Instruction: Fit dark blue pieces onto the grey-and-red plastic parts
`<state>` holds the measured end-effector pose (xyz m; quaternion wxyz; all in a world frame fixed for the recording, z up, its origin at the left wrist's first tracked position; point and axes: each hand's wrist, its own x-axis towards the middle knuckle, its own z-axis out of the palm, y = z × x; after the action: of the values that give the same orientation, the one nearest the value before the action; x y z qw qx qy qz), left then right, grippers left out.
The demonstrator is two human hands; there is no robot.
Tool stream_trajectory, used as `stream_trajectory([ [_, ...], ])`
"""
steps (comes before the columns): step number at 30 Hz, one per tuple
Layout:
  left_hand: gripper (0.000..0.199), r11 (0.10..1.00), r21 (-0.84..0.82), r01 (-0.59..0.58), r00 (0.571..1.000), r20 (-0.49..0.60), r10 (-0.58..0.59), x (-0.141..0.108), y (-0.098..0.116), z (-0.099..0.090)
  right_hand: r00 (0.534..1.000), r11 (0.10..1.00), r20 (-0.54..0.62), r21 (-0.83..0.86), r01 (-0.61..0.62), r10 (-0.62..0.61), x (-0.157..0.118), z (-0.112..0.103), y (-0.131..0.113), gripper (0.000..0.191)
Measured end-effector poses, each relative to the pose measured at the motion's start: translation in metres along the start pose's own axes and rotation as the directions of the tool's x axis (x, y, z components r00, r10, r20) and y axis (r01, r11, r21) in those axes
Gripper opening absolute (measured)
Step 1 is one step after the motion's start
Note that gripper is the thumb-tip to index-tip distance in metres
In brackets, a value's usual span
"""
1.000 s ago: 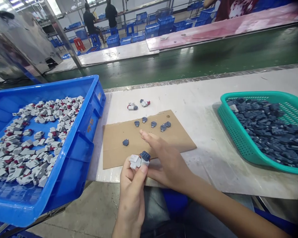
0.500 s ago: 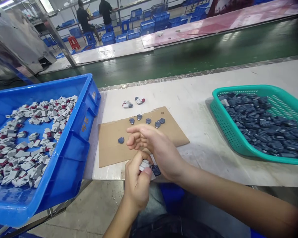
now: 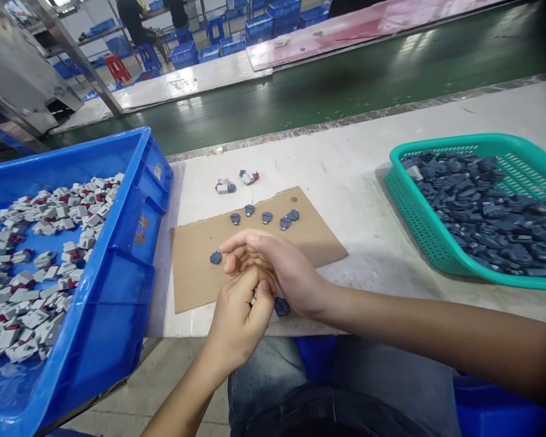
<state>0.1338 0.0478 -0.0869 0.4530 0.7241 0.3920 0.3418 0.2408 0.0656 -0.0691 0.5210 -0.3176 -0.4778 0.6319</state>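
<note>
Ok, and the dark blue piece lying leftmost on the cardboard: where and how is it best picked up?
Probably by two opposite side edges, pinched from above: the dark blue piece is small and lies low on the cardboard, leaving its top exposed. It sits apart from the other dark pieces, so they shouldn't interfere.

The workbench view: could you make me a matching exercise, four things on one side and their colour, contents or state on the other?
1. Blue bin
2. Green basket
3. Cardboard sheet
4. Left hand

A. Brown, flat on the table
B. Closed on a mostly hidden part
C. Heaped with mostly dark pieces
D. Holds grey-and-red pieces

Pairs: 1-D, 2-C, 3-A, 4-B
</note>
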Motion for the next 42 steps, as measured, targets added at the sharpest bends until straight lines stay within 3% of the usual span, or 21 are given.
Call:
stream_trajectory([
  [3, 0.021, 0.998, -0.059, 0.012, 1.0, -0.01, -0.013, 0.003, -0.002, 0.002, 0.998, 0.998, -0.024, 0.03, 0.058, -0.057, -0.003, 0.001, 0.005, 0.028],
  [6, 0.026, 0.973, -0.23, -0.009, 0.995, -0.096, -0.013, 0.005, -0.011, 0.009, 0.993, 0.995, -0.061, 0.022, 0.102, -0.101, -0.006, 0.004, 0.008, 0.028],
  [11, 0.036, 0.913, -0.405, 0.045, 0.964, -0.222, -0.146, 0.006, -0.026, 0.021, 0.989, 0.995, -0.106, -0.031, 0.097, -0.1, -0.009, 0.004, 0.016, 0.029],
  [22, 0.032, 0.94, -0.337, 0.049, 0.95, -0.274, -0.147, 0.0, -0.021, 0.024, 0.965, 0.971, -0.147, -0.128, 0.2, -0.218, -0.013, 0.009, 0.025, 0.032],
  [26, 0.032, 0.92, -0.388, 0.053, 0.949, -0.268, -0.168, 0.003, -0.02, 0.025, 0.969, 0.981, -0.163, -0.087, 0.172, -0.184, -0.01, 0.007, 0.022, 0.031],
  [30, 0.032, 0.879, -0.475, 0.044, 0.939, -0.282, -0.199, 0.005, -0.02, 0.028, 0.974, 0.991, -0.198, 0.057, 0.123, -0.109, -0.011, 0.004, 0.018, 0.032],
  [37, 0.034, 0.947, -0.322, 0.015, 0.93, -0.344, -0.132, 0.005, -0.024, 0.029, 0.931, 0.982, -0.355, 0.129, 0.135, -0.081, -0.017, 0.01, 0.02, 0.032],
  [42, 0.034, 0.954, -0.297, 0.04, 0.922, -0.358, -0.15, 0.005, -0.022, 0.031, 0.899, 0.95, -0.432, 0.304, 0.071, 0.071, -0.012, 0.009, 0.014, 0.032],
])
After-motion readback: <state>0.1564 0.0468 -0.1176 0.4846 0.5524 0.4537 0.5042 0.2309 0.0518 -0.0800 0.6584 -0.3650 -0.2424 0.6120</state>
